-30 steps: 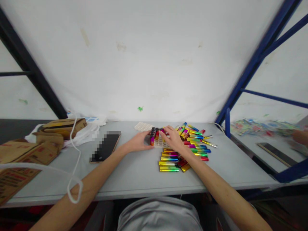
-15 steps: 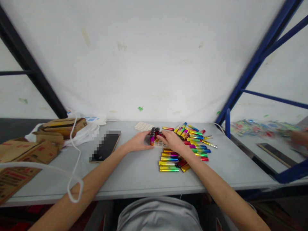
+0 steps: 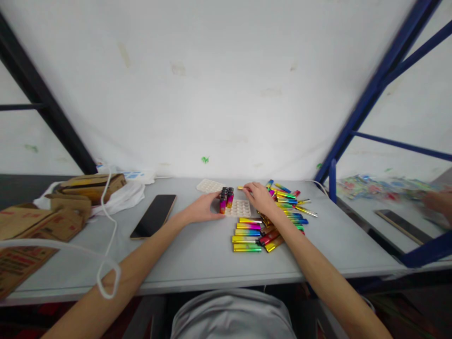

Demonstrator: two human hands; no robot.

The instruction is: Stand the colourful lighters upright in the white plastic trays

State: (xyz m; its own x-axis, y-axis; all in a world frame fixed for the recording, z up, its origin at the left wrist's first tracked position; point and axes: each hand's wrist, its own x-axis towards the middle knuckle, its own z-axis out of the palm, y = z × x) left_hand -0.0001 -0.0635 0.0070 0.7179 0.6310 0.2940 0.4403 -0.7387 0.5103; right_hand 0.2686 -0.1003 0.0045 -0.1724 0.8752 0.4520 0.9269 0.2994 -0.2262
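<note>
Several pink-and-gold lighters with black tops [image 3: 226, 198] stand upright in two rows on the left part of a white tray with round holes [image 3: 242, 207]. Against their left side rests my left hand [image 3: 204, 207], its thumb and fingers spread around the outer row. My right hand [image 3: 259, 195] is above the back right of the tray, fingers bent at the end of a lighter lying down [image 3: 240, 188]; its grip is too small to make out. Beneath and around the right wrist lies a pile of shiny multicoloured lighters [image 3: 287, 202], with a neater column [image 3: 247, 239] in front.
A second white holed tray [image 3: 209, 186] lies behind the left hand. Further left are a black phone [image 3: 154, 216], a white cable [image 3: 115, 228] and cardboard boxes [image 3: 76, 207]. A blue metal frame [image 3: 367, 113] stands at right; beyond it are another phone [image 3: 402, 226] and a person's hand [image 3: 439, 205].
My right hand has moved from the upright lighters to the right and back, uncovering the tray's holes. My left hand has stayed beside the lighters.
</note>
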